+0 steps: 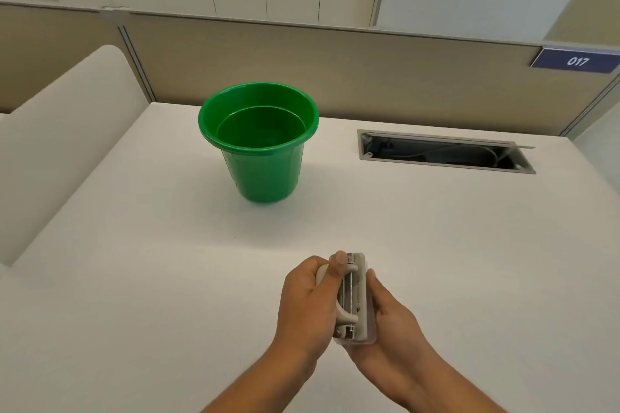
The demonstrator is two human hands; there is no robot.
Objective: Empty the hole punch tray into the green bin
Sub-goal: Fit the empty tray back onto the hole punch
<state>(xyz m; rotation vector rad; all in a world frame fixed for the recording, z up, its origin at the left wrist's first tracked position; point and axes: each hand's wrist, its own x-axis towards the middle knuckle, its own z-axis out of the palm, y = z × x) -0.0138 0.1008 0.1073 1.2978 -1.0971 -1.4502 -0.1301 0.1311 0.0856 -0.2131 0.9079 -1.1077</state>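
A grey hole punch (355, 298) is held near the front of the white desk (134, 278), turned lengthwise away from me. My left hand (307, 303) grips its lever side, thumb over the far end. My right hand (389, 318) cups its base side from the right. The punch's tray is hidden under the hands and the body. The green bin (260, 144) stands upright and open farther back, left of centre, well apart from both hands. I see nothing inside it.
An open cable slot (443, 151) is cut into the desk at the back right. A beige partition (335, 64) with a blue 017 plate (577, 60) runs along the desk's far edge. A low cream divider (60, 131) borders the left side.
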